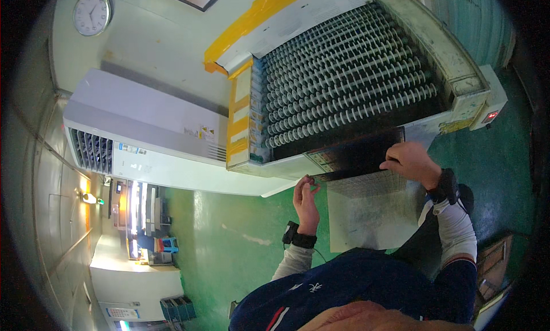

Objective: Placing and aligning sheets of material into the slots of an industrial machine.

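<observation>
A thin, dark, glossy rectangular panel (362,153) lies tilted at the near edge of a roller conveyor (349,73). My left hand (306,200) pinches its near left corner between closed fingertips. On the other side, my right hand (413,164) has its fingers curled onto the panel's right edge. Fine patterned lines show along the panel's left end. Rows of white disc rollers on the conveyor stand just beyond the panel. Right below it is a pale stack or stand with a gridded top (372,208), partly hidden by the panel and my body.
A white cabinet-like unit with a vent grille (143,136) stands to the left of the conveyor. A control box with a red lit switch (490,117) sits at the conveyor's right end. Yellow-striped edging (239,113) borders its left side. Green floor (229,233) spreads below.
</observation>
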`<move>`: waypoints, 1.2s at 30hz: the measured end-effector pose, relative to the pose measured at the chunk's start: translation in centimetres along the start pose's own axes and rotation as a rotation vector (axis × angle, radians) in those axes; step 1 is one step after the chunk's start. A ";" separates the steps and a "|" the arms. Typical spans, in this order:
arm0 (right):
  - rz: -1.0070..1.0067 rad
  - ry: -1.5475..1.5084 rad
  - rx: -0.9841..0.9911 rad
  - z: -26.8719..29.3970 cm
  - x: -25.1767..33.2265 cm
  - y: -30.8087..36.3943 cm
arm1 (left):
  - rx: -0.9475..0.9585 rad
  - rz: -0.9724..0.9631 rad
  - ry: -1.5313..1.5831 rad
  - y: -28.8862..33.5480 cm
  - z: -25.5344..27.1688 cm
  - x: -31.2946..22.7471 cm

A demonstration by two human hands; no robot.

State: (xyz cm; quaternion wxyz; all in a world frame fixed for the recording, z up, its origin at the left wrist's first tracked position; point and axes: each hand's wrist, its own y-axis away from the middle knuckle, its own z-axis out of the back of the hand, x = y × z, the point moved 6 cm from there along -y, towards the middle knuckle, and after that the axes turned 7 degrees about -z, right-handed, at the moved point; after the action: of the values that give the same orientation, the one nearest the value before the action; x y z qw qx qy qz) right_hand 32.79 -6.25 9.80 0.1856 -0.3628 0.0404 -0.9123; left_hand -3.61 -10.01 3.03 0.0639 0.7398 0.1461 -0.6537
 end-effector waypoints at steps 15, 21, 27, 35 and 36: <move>0.291 -0.058 -0.006 -3.5 6.9 -0.2 | 0.052 0.000 -0.024 0.9 -0.2 -0.6; 0.251 0.229 0.092 -6.4 6.8 0.3 | 0.065 0.009 -0.029 2.0 0.5 -0.7; 0.282 0.401 0.176 -8.0 8.1 1.0 | 0.113 0.018 -0.135 4.6 0.0 -1.1; 0.339 0.312 0.146 -7.7 8.4 0.8 | 0.104 0.030 -0.089 4.9 -0.2 -1.5; 0.353 0.297 0.137 -7.6 8.3 0.7 | 0.103 0.035 -0.087 4.8 -0.4 -1.7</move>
State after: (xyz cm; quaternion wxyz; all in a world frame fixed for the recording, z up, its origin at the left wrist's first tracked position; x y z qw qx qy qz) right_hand 22.30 -10.41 9.46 0.3586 -0.1986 0.0681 -0.9096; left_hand -1.95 -14.67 4.33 0.0435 0.7156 0.0962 -0.6905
